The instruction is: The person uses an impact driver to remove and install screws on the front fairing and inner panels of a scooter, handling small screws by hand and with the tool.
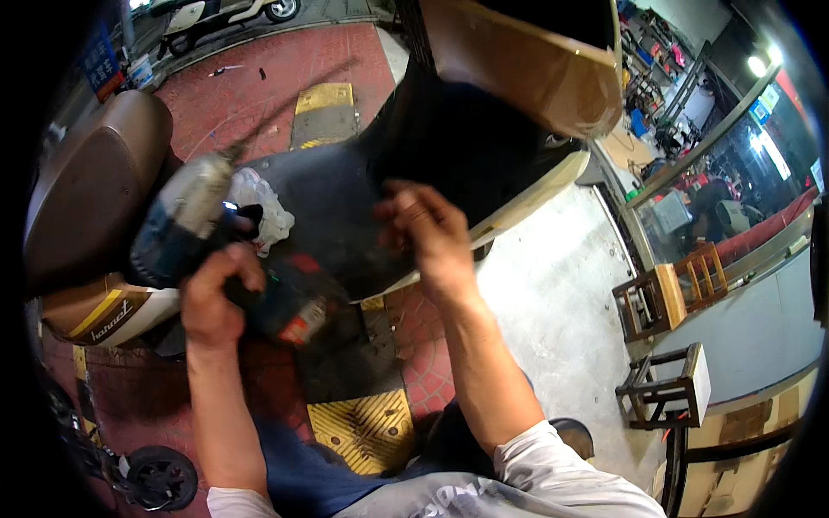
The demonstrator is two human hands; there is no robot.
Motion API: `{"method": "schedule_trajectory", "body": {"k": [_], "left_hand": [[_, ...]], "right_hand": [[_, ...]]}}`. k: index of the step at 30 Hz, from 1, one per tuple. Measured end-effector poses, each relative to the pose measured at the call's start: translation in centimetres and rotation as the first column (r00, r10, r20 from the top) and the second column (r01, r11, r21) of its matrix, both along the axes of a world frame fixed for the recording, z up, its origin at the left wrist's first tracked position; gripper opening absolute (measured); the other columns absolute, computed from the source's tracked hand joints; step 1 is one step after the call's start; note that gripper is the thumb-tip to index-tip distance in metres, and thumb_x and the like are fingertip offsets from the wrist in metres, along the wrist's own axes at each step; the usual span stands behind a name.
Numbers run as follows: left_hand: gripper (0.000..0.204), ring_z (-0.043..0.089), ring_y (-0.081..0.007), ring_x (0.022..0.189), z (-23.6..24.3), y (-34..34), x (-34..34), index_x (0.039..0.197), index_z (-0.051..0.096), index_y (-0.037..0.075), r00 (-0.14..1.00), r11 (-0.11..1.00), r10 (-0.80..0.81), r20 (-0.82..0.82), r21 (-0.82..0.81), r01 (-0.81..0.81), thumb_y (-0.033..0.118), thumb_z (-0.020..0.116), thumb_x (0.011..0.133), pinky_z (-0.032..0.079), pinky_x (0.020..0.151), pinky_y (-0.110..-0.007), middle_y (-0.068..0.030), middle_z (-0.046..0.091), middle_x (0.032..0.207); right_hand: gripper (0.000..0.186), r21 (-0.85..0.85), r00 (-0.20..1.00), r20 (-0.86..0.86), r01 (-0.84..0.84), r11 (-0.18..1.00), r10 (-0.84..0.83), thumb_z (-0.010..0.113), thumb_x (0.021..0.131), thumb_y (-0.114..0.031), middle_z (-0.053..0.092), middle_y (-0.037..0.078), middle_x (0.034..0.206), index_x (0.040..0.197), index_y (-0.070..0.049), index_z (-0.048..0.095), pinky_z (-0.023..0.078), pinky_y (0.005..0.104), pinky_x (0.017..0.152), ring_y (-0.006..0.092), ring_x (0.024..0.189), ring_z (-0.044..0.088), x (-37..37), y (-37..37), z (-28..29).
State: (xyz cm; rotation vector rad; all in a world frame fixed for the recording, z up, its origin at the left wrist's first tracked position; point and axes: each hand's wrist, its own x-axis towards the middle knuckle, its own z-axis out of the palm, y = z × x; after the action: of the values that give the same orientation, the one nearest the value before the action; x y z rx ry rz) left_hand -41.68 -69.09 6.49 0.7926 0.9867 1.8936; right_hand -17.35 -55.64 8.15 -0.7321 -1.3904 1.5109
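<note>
— What is held nearest?
— A power driver (186, 203) is gripped in the left hand (220, 298), which is wrapped around its handle, itself mostly hidden. The tool is held over the scooter's near side, and its long bit (268, 125) is pointed away and to the right.
— And the right hand (427, 229)?
— It is held over the dark footboard (319, 190), with loosely curled fingers. Whether anything small is pinched there cannot be told; the fingertips are blurred.
— How is the driver likely to handle?
— It is judged stiff and fairly heavy, with weight concentrated in the motor housing and in the battery (298, 311). The handle between them is best grasped, so that both ends are balanced. The slender bit should not be used as a hold, and a smooth casing may be slippery if oily.
— What is seen just beyond?
— A crumpled plastic bag (268, 211), presumably soft and very light, is rested on the footboard. It is flanked by the brown seat (104, 173) on the left and the brown front shield (527, 65) on the right.
— And farther off?
— A wooden stool (665, 384) is placed by the wall at right, and another scooter (216, 22) is parked at the top.
</note>
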Motion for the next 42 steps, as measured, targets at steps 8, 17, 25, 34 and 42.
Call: {"method": "schedule_trajectory", "body": {"k": [8, 17, 25, 34, 42], "left_hand": [[0.028, 0.054, -0.0170, 0.056, -0.3, 1.8, 11.3, 0.108, 0.063, -0.005, 0.946, 0.917, -0.310, 0.091, -0.232, 0.323, 0.008, 0.065, 0.083, 0.049, 0.057, -0.032, -0.0063, 0.056, 0.065], [0.023, 0.056, -0.0169, 0.056, -2.1, 6.7, 12.9, 0.103, 0.067, -0.006, 0.942, 0.880, -0.315, 0.118, -0.336, 0.336, 0.011, 0.062, 0.089, 0.046, 0.056, -0.031, -0.0068, 0.059, 0.067], [0.027, 0.056, -0.0155, 0.057, -1.8, 7.1, 13.8, 0.108, 0.066, -0.007, 0.941, 0.904, -0.323, 0.102, -0.259, 0.339, 0.010, 0.064, 0.087, 0.046, 0.055, -0.030, -0.0051, 0.059, 0.068], [0.024, 0.056, -0.0120, 0.057, -4.0, 9.2, 14.9, 0.106, 0.068, -0.005, 0.916, 0.911, -0.377, 0.136, -0.127, 0.393, 0.008, 0.066, 0.086, 0.047, 0.055, -0.027, -0.0030, 0.061, 0.069], [0.025, 0.056, -0.0124, 0.059, -5.9, 10.8, 15.1, 0.108, 0.067, -0.005, 0.879, 0.886, -0.431, 0.206, -0.087, 0.455, 0.007, 0.064, 0.086, 0.047, 0.058, -0.028, -0.0036, 0.059, 0.068]], "right_hand": [[0.039, -0.087, 0.921, -0.378, 0.065, 0.994, -0.093, 0.050, 0.107, -0.027, 0.072, 0.016, 0.102, 0.126, 0.006, 0.059, 0.050, 0.0277, 0.065, 0.0162, 0.075, 0.066, 2.8, 0.3, 2.0], [0.028, -0.207, 0.903, -0.397, 0.086, 0.974, -0.164, 0.050, 0.106, -0.020, 0.073, 0.018, 0.097, 0.114, 0.004, 0.061, 0.053, 0.0296, 0.062, 0.0197, 0.071, 0.070, 5.1, 5.2, 1.5], [0.022, -0.115, 0.930, -0.328, 0.137, 0.984, -0.168, 0.051, 0.105, -0.018, 0.074, 0.017, 0.096, 0.111, 0.000, 0.061, 0.052, 0.0313, 0.065, 0.0203, 0.074, 0.071, 5.1, 6.2, 1.1], [0.016, 0.010, 0.906, -0.238, 0.363, 0.932, -0.351, 0.053, 0.102, -0.015, 0.072, 0.018, 0.093, 0.109, -0.002, 0.058, 0.053, 0.0364, 0.075, 0.0247, 0.079, 0.069, 5.1, 6.5, 1.2], [0.013, 0.106, 0.902, -0.194, 0.411, 0.906, -0.387, 0.051, 0.104, -0.015, 0.073, 0.014, 0.091, 0.111, -0.005, 0.057, 0.052, 0.0354, 0.074, 0.0230, 0.077, 0.070, 4.8, 6.9, 0.3]]}}
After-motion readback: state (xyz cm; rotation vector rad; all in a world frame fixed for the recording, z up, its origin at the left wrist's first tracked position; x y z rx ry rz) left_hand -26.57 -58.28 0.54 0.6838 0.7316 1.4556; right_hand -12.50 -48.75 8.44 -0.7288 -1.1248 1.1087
